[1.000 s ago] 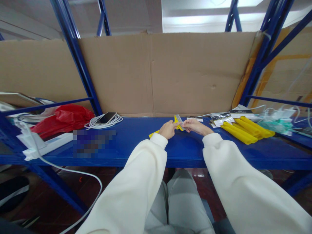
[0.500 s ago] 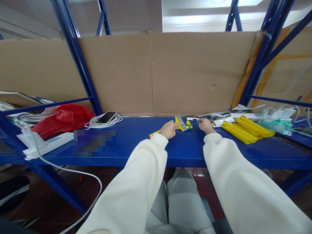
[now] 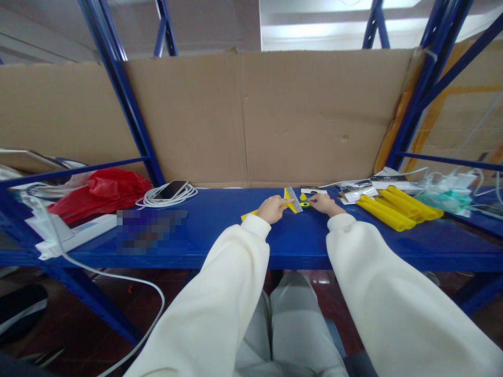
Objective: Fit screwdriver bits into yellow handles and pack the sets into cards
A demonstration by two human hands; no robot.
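My left hand (image 3: 271, 209) is closed around the yellow handle of a scraper (image 3: 293, 200), whose wide, pale, metal-looking blade end points up and to the right. Part of the handle sticks out below the wrist side of the hand. My right hand (image 3: 325, 203) has its fingertips together at the right edge of a small yellow-and-black piece (image 3: 304, 202), just right of the scraper's blade end. Behind the right hand lies a small black-and-white packet (image 3: 312, 190).
Several yellow tubular handles (image 3: 393, 212) lie right of my right hand, beside silvery packaging (image 3: 357, 191). At left are a phone (image 3: 172, 190) on a coiled white cable (image 3: 147, 199) and a red bag (image 3: 113, 188). Cardboard (image 3: 251, 120) stands behind the blue tabletop (image 3: 220, 235).
My right hand has moved left and slightly nearer, from beside the black-and-white packet to the small yellow-and-black piece. My left hand stays on the scraper, which has barely shifted.
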